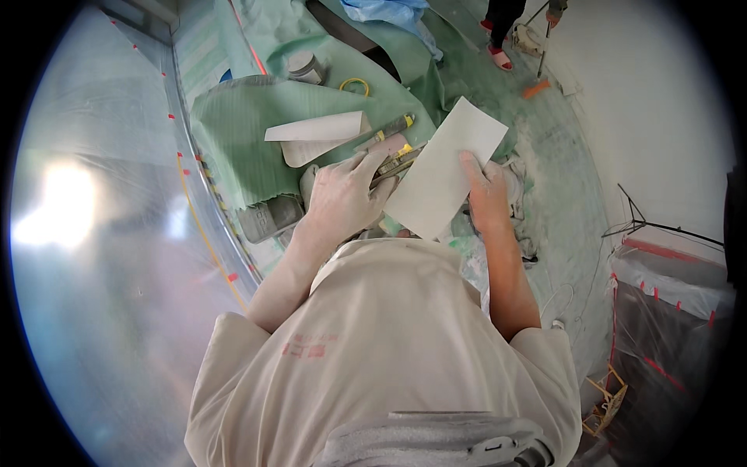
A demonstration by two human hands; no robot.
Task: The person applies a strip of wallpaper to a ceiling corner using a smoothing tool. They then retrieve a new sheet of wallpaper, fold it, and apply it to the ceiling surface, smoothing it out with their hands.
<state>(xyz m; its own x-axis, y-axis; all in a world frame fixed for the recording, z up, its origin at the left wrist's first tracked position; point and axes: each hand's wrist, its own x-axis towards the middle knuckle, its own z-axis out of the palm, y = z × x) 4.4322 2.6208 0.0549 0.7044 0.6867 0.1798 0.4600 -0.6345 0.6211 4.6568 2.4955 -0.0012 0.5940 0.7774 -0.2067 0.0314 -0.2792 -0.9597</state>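
My right hand (487,194) grips a pale rectangular sheet (447,167) by its right edge, thumb on top and the other fingers hidden beneath. The sheet slants in front of my waist. Left of it, my left hand (346,191) is closed, fingers curled beside several dark narrow tools (398,162); what it holds is partly hidden. Just beyond that hand lies a utility knife (387,131) with yellow parts. A curled white sheet (319,132) rests on the green cloth (241,117), farther left.
A grey lidded jar (306,68) and a yellow ring (354,86) sit on the cloth. Blue plastic (393,15) is at the far edge. Another person's slippered foot (499,57) shows far right. Plastic-covered furniture (661,311) stands right; a translucent sheet (101,194) spans the left.
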